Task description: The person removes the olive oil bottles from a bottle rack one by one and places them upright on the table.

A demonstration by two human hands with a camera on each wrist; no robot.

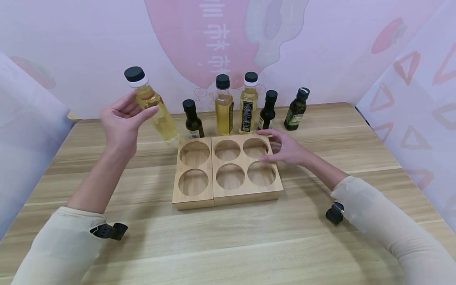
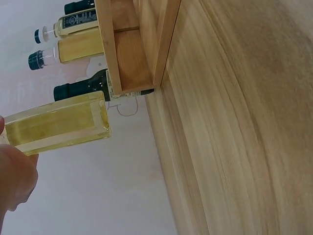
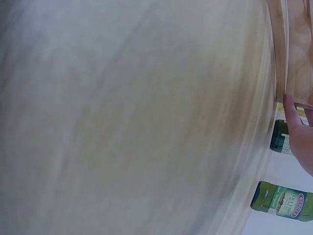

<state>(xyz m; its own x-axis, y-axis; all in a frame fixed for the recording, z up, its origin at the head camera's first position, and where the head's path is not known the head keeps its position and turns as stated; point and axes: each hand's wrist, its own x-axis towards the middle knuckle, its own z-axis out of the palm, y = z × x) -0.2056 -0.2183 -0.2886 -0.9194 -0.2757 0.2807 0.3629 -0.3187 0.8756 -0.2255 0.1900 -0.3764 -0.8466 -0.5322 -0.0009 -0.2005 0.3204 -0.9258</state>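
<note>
My left hand (image 1: 122,122) grips a tall clear bottle of yellow oil (image 1: 162,118) by its upper part. The bottle has a dark cap and tilts, its base towards the back left corner of a wooden rack (image 1: 211,174). In the left wrist view, the bottle (image 2: 58,122) hangs beside the rack (image 2: 107,49). The rack has several round holes and a seam between its narrow left part and wider right part. My right hand (image 1: 285,148) holds the rack's right side near the back corner, thumb on top. In the right wrist view, fingers (image 3: 292,115) touch the rack's edge.
Behind the rack stand a small dark bottle (image 1: 194,120), two tall yellow oil bottles (image 1: 223,114) (image 1: 248,111) and another dark bottle (image 1: 267,113). A green bottle (image 1: 296,111) stands farther right. The wooden table (image 1: 228,249) backs onto a printed wall (image 1: 107,35).
</note>
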